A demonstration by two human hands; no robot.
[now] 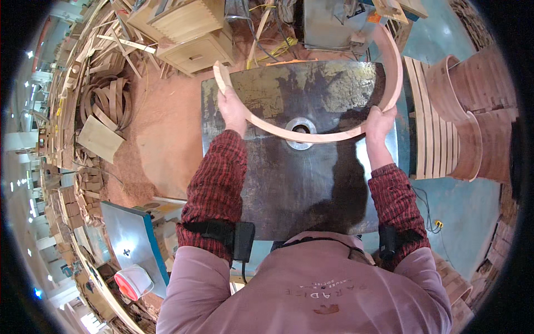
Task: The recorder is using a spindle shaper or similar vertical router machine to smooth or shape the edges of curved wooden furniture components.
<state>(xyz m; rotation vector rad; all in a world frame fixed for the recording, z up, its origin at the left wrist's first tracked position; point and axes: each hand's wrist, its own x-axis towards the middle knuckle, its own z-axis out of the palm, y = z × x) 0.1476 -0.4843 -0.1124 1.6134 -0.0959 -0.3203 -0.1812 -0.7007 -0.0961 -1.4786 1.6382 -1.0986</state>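
Observation:
A U-shaped strip of bent wood (311,137) spans between my two hands, its curve toward me and its ends pointing away. My left hand (232,113) is closed round its left arm, below the tip. On the other side my right hand (379,127) grips the strip where it bends upward. Beneath lies a dark, worn metal machine table (295,183). A round metal ring (301,121) with a dark centre is set in the table, and the strip crosses over part of it. Whether the strip touches the table I cannot tell.
Curved wooden panels (484,111) are stacked at the right beside a slatted wooden rack (431,133). Wooden drawer boxes (194,51) and a grey cabinet (328,28) stand beyond the table. Bent wood hoops (108,103) lie at the far left. A white bucket (146,278) stands near left.

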